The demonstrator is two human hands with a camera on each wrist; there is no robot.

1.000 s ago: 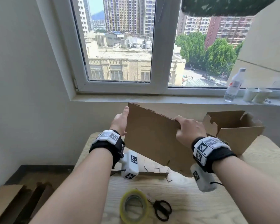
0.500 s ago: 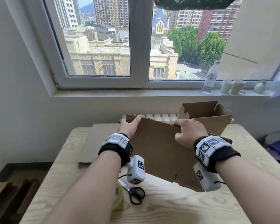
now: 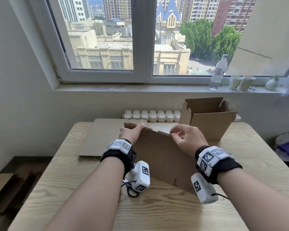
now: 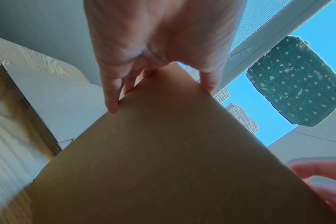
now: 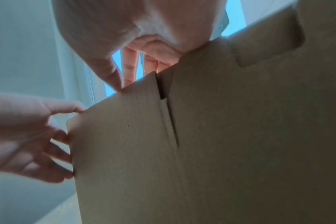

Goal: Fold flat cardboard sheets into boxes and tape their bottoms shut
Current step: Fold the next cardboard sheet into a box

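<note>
Left hand [image 3: 130, 133] and right hand [image 3: 185, 137] both pinch the upright cardboard sheet [image 3: 163, 157] along its top edge.

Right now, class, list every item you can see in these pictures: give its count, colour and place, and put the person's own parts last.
flat cardboard sheet: one, brown, held upright on table
open cardboard box: one, brown, table's far right
flat cardboard stack: brown, table's far left
table: one, pale wood
scissors: one, black, under left wrist
water bottle: one, clear, windowsill
paper cups: two, pale, windowsill
small vase: one, white, windowsill
radiator: one, white, behind table
hands: left hand and right hand at sheet's top edge
</note>
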